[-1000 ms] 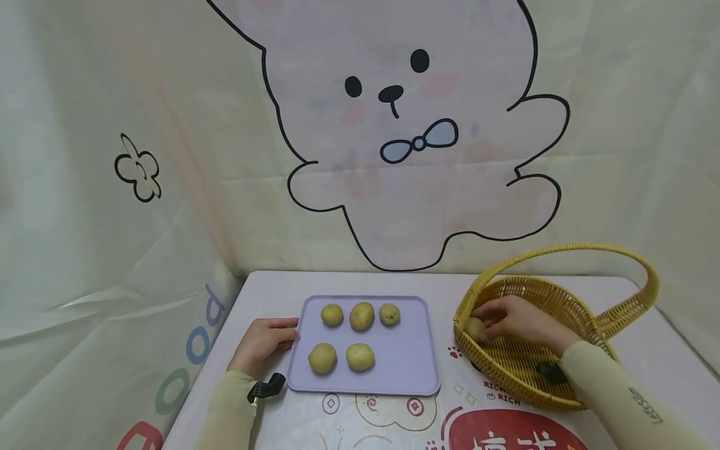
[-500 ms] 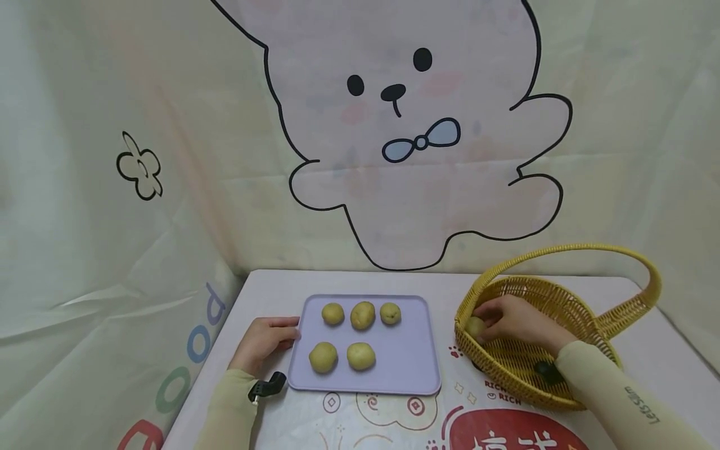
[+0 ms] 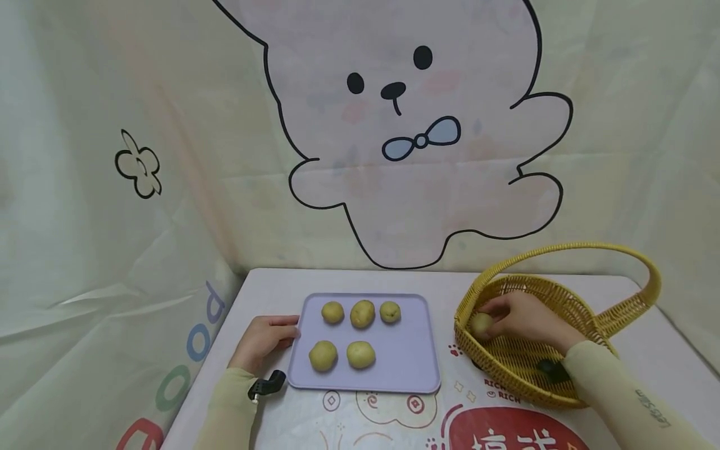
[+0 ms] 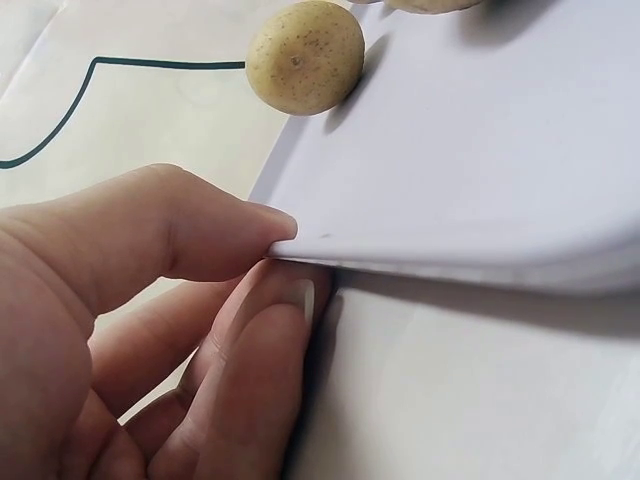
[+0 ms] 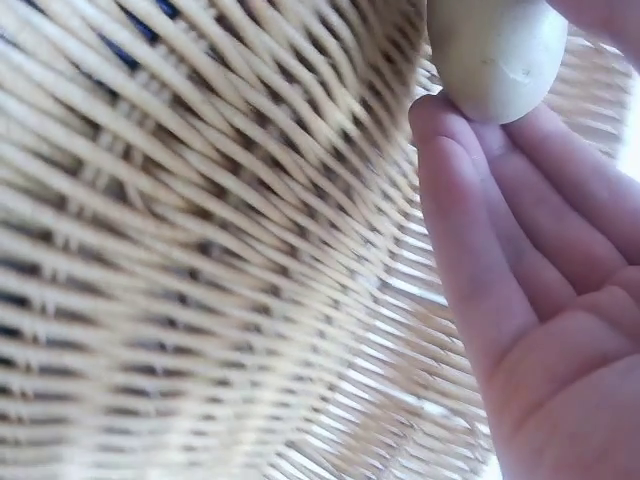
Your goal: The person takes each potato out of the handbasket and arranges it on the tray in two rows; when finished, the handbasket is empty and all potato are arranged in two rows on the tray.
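My left hand [image 3: 264, 342] pinches the left edge of the lilac tray [image 3: 407, 359]; in the left wrist view the thumb lies on top of the rim and fingers are below it. Several potatoes [image 3: 362, 355] sit on the tray in two rows, three of them at the back. Inside the yellow wicker basket [image 3: 506, 378] on the right, my right hand [image 3: 523, 319] holds a potato [image 3: 481, 325] near the left wall. The right wrist view has this potato [image 5: 497, 62] between the fingertips, close to the woven side.
The basket's tall handle [image 3: 568, 247] arches over it. A dark green object [image 3: 552, 370] lies in the basket near the right forearm. Behind the white table [image 3: 275, 284] hangs a curtain [image 3: 191, 94] with a cartoon bear.
My right hand and the potato have shifted slightly right, away from the basket's left wall, and more of the potato shows. The left hand and tray stay put.
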`<action>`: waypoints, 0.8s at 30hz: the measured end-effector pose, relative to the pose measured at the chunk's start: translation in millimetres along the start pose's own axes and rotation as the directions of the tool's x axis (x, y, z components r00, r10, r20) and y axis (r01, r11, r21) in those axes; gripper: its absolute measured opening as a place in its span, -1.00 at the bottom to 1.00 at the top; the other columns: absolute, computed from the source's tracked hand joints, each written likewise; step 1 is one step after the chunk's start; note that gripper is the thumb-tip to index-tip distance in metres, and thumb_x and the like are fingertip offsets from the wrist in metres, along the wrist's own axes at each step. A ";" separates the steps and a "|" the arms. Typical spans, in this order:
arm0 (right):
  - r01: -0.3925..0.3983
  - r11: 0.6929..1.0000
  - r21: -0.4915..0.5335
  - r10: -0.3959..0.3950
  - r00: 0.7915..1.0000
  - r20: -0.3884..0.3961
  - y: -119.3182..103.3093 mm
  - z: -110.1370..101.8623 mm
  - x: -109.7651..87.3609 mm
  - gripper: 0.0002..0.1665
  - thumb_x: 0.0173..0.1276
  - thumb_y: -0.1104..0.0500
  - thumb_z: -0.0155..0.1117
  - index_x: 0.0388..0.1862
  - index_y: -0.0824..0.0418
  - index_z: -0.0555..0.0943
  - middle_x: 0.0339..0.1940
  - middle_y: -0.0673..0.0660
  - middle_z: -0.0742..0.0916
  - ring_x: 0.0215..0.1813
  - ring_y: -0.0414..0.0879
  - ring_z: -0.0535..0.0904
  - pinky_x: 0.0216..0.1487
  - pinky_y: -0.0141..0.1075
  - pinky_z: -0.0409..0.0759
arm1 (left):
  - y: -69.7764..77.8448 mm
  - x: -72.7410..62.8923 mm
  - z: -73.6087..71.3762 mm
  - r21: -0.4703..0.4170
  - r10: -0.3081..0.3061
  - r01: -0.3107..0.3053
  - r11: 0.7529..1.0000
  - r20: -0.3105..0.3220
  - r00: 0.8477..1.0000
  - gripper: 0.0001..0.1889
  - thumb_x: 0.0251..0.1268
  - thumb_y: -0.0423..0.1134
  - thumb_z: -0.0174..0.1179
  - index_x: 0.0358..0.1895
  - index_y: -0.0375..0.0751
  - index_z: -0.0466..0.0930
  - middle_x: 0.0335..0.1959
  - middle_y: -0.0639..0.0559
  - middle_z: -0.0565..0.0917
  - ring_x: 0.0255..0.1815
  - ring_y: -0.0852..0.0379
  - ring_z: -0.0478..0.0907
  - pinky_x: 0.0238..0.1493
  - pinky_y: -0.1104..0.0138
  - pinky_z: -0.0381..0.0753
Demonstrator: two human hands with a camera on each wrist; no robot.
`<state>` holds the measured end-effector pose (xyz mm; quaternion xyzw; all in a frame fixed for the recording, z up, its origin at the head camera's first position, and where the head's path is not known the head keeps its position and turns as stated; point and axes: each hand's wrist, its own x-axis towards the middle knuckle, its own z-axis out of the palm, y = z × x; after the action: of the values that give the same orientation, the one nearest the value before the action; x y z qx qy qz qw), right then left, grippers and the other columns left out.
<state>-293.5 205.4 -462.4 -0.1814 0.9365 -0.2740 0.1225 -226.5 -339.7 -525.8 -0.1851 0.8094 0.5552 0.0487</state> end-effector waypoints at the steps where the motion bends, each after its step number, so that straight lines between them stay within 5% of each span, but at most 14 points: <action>1: -0.001 1.000 -0.007 0.001 1.000 -0.010 -1.0 -3.6 -4.1 -0.43 0.17 -0.11 0.71 0.08 0.14 0.84 -0.04 0.04 0.86 -0.05 -0.09 0.67 -0.04 -0.14 0.64 | 0.1 0.2 0.1 -0.001 0.001 -0.001 1.000 0.001 1.000 -0.57 0.17 -0.27 0.55 0.16 -0.17 0.84 0.17 -0.10 0.82 -0.17 0.23 0.71 -0.15 0.40 0.71; 12: -0.093 0.991 0.095 0.098 0.994 -0.052 -43.6 -32.3 -57.9 -0.19 0.21 -0.27 0.67 0.29 0.19 0.75 0.01 0.04 0.86 0.02 -0.12 0.75 -0.06 -0.29 0.70 | 2.5 -2.6 -0.4 -0.052 0.004 -0.003 0.999 0.020 1.000 -0.55 0.17 -0.34 0.51 0.18 -0.28 0.81 0.02 -0.08 0.86 -0.21 0.26 0.71 -0.17 0.44 0.71; 24: -0.029 0.921 0.388 0.056 0.997 -0.060 -100.8 30.4 -69.2 -0.32 0.14 -0.03 0.76 0.20 0.22 0.78 0.04 0.13 0.87 -0.03 -0.13 0.83 -0.09 -0.39 0.77 | 0.2 -2.1 -2.0 -0.032 0.009 -0.008 0.999 0.014 1.000 -0.58 0.17 -0.32 0.51 0.15 -0.25 0.84 0.02 -0.07 0.86 -0.24 0.25 0.71 -0.17 0.42 0.71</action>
<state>-193.4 140.2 -422.1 -0.1236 0.8713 -0.4570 0.1291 -224.4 -340.9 -524.3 -0.1784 0.8009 0.5695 0.0493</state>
